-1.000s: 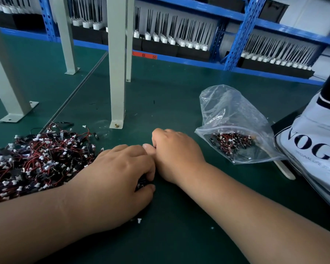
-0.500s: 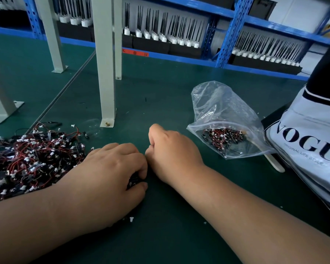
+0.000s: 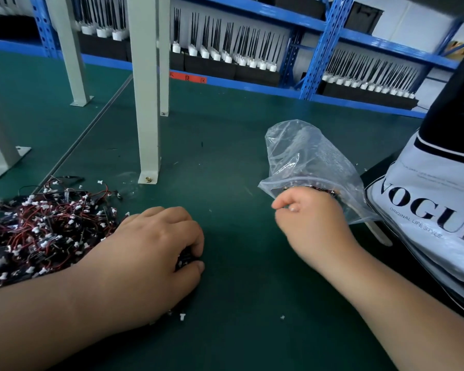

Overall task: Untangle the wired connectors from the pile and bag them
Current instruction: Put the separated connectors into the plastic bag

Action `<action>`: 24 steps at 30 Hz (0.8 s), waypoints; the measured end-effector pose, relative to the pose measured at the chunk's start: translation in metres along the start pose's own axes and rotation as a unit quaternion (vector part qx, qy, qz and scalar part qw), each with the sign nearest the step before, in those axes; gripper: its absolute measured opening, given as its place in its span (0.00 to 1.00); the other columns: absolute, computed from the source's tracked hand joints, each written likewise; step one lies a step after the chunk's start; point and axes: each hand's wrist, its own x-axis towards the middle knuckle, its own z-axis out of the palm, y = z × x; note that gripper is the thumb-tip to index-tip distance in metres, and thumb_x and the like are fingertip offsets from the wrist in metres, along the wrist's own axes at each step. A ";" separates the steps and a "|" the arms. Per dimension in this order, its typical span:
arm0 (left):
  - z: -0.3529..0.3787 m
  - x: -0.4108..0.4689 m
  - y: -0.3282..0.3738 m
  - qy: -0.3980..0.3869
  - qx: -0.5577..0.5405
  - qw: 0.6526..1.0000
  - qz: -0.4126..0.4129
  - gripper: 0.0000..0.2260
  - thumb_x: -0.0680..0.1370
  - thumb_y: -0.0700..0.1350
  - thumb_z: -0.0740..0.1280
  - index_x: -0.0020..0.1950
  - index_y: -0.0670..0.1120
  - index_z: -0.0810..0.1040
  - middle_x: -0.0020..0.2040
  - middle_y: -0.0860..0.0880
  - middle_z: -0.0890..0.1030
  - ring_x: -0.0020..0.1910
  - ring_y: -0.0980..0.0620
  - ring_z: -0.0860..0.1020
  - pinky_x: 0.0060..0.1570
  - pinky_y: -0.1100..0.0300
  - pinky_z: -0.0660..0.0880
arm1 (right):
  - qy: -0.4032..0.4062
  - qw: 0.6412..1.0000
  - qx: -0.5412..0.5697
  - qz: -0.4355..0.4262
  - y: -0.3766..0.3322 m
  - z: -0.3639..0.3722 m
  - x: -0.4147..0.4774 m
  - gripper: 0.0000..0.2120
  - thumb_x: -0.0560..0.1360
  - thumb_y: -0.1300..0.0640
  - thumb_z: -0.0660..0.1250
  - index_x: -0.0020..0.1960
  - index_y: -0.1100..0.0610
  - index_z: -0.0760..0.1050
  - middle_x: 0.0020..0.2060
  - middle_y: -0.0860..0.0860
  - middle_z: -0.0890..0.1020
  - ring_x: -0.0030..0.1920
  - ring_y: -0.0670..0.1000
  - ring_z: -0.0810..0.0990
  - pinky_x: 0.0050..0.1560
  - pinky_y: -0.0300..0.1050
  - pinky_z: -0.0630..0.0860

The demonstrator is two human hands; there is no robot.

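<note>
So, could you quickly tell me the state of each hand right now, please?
Left hand: closed, gripping a dark bunch of connectors beside the pile.
Right hand: fingers pinched at the bag mouth; whether it holds anything cannot be told.

Your left hand [image 3: 150,250] and your right hand [image 3: 311,223] are bare; both forearms [image 3: 386,303] are uncovered; the visible nails are short.

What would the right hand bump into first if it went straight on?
Most likely the clear plastic zip bag: the right hand is right at its mouth, though depth is unclear.
</note>
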 end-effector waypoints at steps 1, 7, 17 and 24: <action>0.000 0.000 0.000 0.001 0.000 1.000 0.000 0.09 0.69 0.63 0.58 0.42 0.60 0.69 0.45 0.63 0.71 0.49 0.60 0.70 0.53 0.56 0.71 | 0.010 0.996 0.059 0.059 0.002 -0.003 0.005 0.10 0.70 0.62 0.66 0.38 0.49 0.81 0.23 0.43 0.76 0.21 0.44 0.69 0.22 0.36 0.65; 0.001 0.001 -0.001 0.001 -0.004 1.000 0.001 0.10 0.68 0.65 0.55 0.42 0.62 0.69 0.44 0.64 0.70 0.49 0.60 0.70 0.52 0.57 0.71 | 0.044 0.789 0.518 0.328 0.000 -0.008 0.027 0.12 0.76 0.65 0.63 0.37 0.52 0.68 0.23 0.46 0.60 0.22 0.45 0.56 0.20 0.36 0.54; 0.002 0.003 -0.003 -0.001 -0.009 1.000 0.003 0.10 0.68 0.65 0.56 0.43 0.62 0.69 0.46 0.64 0.70 0.50 0.61 0.69 0.54 0.58 0.69 | 0.090 0.695 0.628 0.339 0.003 -0.021 0.062 0.12 0.75 0.64 0.58 0.35 0.53 0.65 0.23 0.45 0.63 0.21 0.45 0.57 0.21 0.35 0.55; 0.001 0.002 -0.001 -0.015 -0.014 1.000 0.010 0.09 0.69 0.65 0.56 0.42 0.63 0.68 0.47 0.65 0.71 0.51 0.62 0.70 0.55 0.60 0.68 | 0.200 0.896 0.324 0.229 0.016 -0.004 0.077 0.10 0.79 0.48 0.66 0.40 0.49 0.72 0.34 0.44 0.75 0.27 0.42 0.76 0.22 0.35 0.71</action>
